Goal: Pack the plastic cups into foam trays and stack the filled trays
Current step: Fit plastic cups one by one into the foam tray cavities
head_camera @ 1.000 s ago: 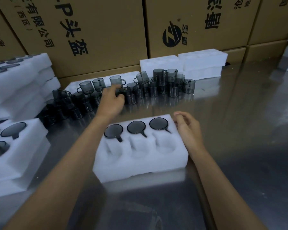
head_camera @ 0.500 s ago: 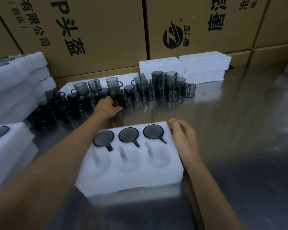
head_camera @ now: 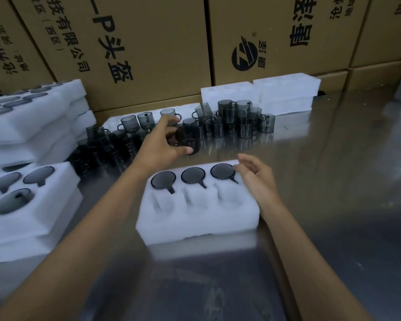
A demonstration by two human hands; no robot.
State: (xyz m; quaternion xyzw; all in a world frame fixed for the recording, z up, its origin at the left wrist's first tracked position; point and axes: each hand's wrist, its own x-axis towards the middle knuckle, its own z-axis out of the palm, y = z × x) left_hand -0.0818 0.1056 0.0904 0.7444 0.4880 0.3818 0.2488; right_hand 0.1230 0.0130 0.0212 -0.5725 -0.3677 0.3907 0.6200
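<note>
While the left hand (head_camera: 159, 144) grips 1 dark plastic cup (head_camera: 185, 141), tilted and blurred, just above the metal table (head_camera: 333, 181) behind the foam tray (head_camera: 195, 218), the right hand (head_camera: 256, 179) rests at the tray's far right corner, fingers loosely spread and holding nothing. The tray lies flat at centre; its far row of 3 pockets holds 3 seated cups (head_camera: 193, 175), its near row of 3 pockets shows only foam. Loose cups (head_camera: 229, 121) stand crowded along the back of the table, some stacked. Filled trays (head_camera: 21, 200) are stacked at the left, with more foam stacks (head_camera: 33, 121) behind them and unfilled foam blocks (head_camera: 285, 93) at the rear right. The table surface is reflective, scuffed steel. Printed cardboard cartons (head_camera: 148, 47) wall off the far edge
</note>
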